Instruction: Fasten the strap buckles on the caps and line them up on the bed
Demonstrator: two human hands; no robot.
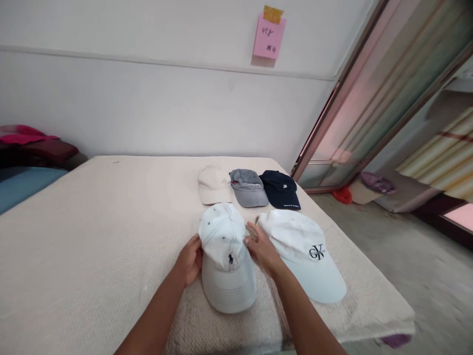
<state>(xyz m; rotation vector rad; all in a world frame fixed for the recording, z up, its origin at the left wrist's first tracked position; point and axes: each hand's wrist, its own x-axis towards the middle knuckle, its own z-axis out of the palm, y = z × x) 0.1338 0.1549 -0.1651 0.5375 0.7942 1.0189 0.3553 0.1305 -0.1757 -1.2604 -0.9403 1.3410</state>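
A pale baseball cap [222,251] with a small dark horse-rider logo lies in front of me, its brim toward me. My left hand [190,260] grips its left side, with the fingertips partly hidden at the edge. On the opposite side, my right hand [261,246] holds the cap's right edge between thumb and fingers. Just right of that hand rests a white cap [295,236] with dark letters, its brim pointing to the lower right. Behind them sit a cream cap [214,185], a grey cap [248,188] and a navy cap [280,190] in a row.
The caps lie on a bed-like surface with a cream textured cover [111,236]. A white wall [166,108] with a pink note [269,37] stands behind. At the right are a framed glass door [343,113] and grey floor [369,227]. Dark red and pink items [37,143] sit far left.
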